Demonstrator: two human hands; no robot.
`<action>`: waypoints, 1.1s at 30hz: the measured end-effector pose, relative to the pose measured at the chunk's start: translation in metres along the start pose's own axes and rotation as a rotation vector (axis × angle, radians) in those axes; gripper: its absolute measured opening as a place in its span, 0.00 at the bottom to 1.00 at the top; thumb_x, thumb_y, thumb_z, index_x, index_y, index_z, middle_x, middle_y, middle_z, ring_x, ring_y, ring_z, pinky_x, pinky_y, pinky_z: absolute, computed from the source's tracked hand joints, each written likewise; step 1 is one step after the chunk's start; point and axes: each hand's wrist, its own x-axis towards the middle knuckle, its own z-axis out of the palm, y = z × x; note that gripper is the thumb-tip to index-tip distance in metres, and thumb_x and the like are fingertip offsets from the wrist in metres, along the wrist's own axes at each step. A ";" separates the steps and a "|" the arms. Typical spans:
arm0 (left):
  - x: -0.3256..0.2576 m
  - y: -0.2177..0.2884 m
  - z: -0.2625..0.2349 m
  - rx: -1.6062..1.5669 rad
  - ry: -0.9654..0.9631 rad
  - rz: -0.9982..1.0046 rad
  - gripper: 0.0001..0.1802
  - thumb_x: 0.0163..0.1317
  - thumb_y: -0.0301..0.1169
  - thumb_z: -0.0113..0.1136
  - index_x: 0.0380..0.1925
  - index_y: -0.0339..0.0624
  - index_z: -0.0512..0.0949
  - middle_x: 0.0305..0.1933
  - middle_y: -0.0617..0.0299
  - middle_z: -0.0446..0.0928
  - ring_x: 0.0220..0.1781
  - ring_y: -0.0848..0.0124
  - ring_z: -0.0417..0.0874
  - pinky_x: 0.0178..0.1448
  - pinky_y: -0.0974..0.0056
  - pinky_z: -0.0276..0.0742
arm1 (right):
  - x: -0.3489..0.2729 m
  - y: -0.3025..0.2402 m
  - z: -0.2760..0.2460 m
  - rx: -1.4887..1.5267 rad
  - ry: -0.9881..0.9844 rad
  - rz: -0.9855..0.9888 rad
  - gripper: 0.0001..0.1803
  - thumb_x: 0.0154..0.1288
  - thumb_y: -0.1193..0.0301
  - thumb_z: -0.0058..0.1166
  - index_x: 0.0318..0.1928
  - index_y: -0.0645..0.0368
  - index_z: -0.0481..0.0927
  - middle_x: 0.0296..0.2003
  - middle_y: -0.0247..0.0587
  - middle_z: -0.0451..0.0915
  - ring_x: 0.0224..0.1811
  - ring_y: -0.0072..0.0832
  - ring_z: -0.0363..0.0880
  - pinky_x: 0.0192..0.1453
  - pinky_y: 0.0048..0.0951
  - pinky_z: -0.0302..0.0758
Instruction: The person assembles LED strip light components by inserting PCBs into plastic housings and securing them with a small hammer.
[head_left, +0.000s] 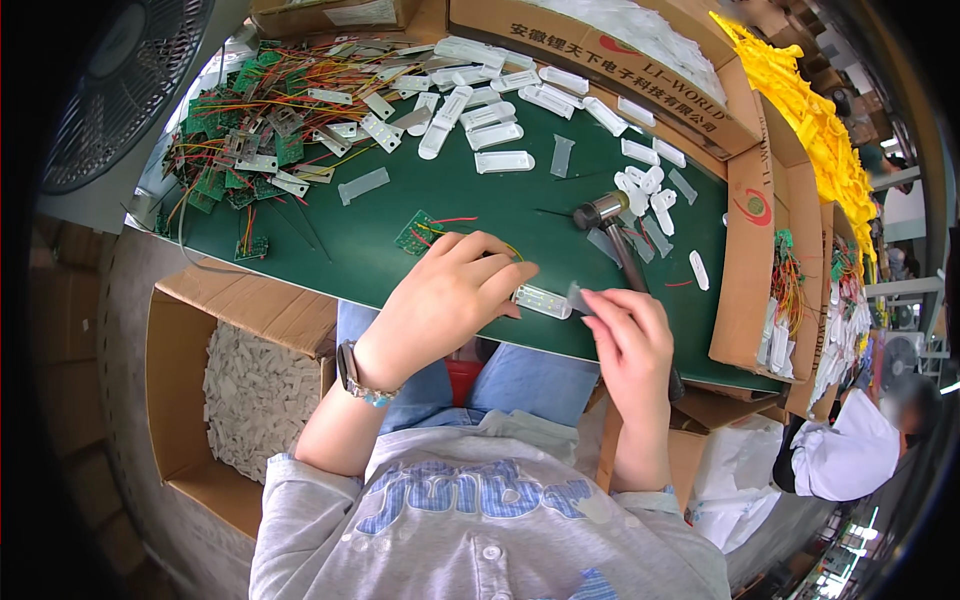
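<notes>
While both hands meet at the near edge of the green table, this is how things lie:

White housing: a small oblong plastic casing [541, 301] lies on the table right at its near edge, between the two hands.
Left hand: the left hand [450, 300] lies palm down with its fingertips pressed on the casing's left end, holding it in place.
Right hand: the right hand [628, 345] pinches a small clear plastic piece [578, 297] at the casing's right end, fingers closed on it.
Circuit board: a green board with coloured wires [418, 233] sits just beyond the left hand.
Hammer: a small hammer [612, 232] lies just beyond the right hand, head to the far side, handle running back under that hand.
Table: the green table [440, 190] carries everything.
Far left: a tangled heap of green boards and wires [255, 110].
Far middle: scattered white casings [495, 105].
Right: a cardboard box [750, 260] standing on edge, with yellow plastic parts [810, 110] beyond it.
Near left: an open carton of pale plastic pieces [255, 395] beside the person's knee.
</notes>
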 end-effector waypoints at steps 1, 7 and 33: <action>0.000 0.000 0.000 0.001 -0.002 0.000 0.26 0.48 0.36 0.72 0.50 0.45 0.80 0.45 0.66 0.82 0.54 0.63 0.80 0.58 0.55 0.75 | 0.004 -0.004 0.003 0.021 -0.008 -0.036 0.18 0.52 0.79 0.69 0.46 0.56 0.86 0.40 0.36 0.81 0.41 0.36 0.80 0.43 0.37 0.74; -0.001 -0.001 0.001 -0.039 -0.006 -0.019 0.27 0.48 0.37 0.72 0.51 0.45 0.79 0.45 0.64 0.82 0.54 0.63 0.80 0.56 0.56 0.75 | 0.010 -0.011 0.025 -0.006 -0.017 -0.147 0.17 0.50 0.79 0.68 0.43 0.54 0.87 0.39 0.32 0.81 0.40 0.33 0.80 0.43 0.36 0.73; -0.001 -0.004 0.001 0.024 -0.013 0.074 0.11 0.54 0.35 0.69 0.38 0.50 0.82 0.47 0.69 0.83 0.54 0.65 0.80 0.56 0.58 0.76 | -0.022 0.024 -0.051 -0.291 -0.184 0.413 0.18 0.59 0.68 0.69 0.47 0.58 0.79 0.39 0.40 0.80 0.45 0.42 0.75 0.55 0.44 0.69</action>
